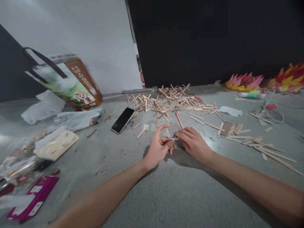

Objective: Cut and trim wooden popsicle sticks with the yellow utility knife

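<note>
Near the middle of the grey surface my two hands almost meet. My left hand [158, 147] is closed on a short wooden craft stick [167, 132], its thumb and fingers pinching the lower end and the index finger lifted. My right hand [193, 142] pinches a thin dark object [174, 136] whose tip reaches the craft stick; its kind is too small to make out. Just beyond the right hand lies a pink patterned rod [179, 120], its near end hidden by the fingers. Further back is a heap of crossed craft sticks [152, 103].
A black-screened phone [123, 120] lies left of the heap. Loose craft sticks [258, 144] spread out on the right. A paper bag [73, 84], plastic packaging [57, 144] and a purple packet [35, 198] are at left. Pink and yellow paper petals [244, 83] stand back right.
</note>
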`<state>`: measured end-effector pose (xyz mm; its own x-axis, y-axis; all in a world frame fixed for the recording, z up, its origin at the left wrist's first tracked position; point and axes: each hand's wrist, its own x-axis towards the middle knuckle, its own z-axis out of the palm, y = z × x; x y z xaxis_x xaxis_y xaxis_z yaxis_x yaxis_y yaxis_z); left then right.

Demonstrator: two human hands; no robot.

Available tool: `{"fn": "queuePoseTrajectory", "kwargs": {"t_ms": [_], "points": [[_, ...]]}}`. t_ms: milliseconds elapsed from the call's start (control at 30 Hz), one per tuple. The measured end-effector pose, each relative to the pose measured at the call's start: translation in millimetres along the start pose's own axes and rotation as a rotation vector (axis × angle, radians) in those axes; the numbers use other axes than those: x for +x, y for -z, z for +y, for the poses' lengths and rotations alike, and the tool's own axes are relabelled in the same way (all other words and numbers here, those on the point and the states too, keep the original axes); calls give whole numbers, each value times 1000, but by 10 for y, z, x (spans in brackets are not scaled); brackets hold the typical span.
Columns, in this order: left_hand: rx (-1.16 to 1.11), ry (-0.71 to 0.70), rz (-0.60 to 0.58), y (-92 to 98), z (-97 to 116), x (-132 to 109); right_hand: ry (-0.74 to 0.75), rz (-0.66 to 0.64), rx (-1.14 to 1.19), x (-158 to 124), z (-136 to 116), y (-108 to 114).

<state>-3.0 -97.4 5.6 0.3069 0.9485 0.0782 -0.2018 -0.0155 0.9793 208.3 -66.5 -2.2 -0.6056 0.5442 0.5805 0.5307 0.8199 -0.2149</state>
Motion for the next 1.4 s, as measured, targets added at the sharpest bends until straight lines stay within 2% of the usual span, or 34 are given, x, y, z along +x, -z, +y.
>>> {"fn": "queuePoseTrajectory", "kwargs": {"t_ms": [267,900,1400], "points": [[105,61,-81,-18,16,-26,68,-46,12,-12,13,6],[65,14,-41,-16,47,-12,21,-7,-19,15,-10,6],[67,36,-5,-1,24,-9,7,-6,-20,23,-21,7]]}}
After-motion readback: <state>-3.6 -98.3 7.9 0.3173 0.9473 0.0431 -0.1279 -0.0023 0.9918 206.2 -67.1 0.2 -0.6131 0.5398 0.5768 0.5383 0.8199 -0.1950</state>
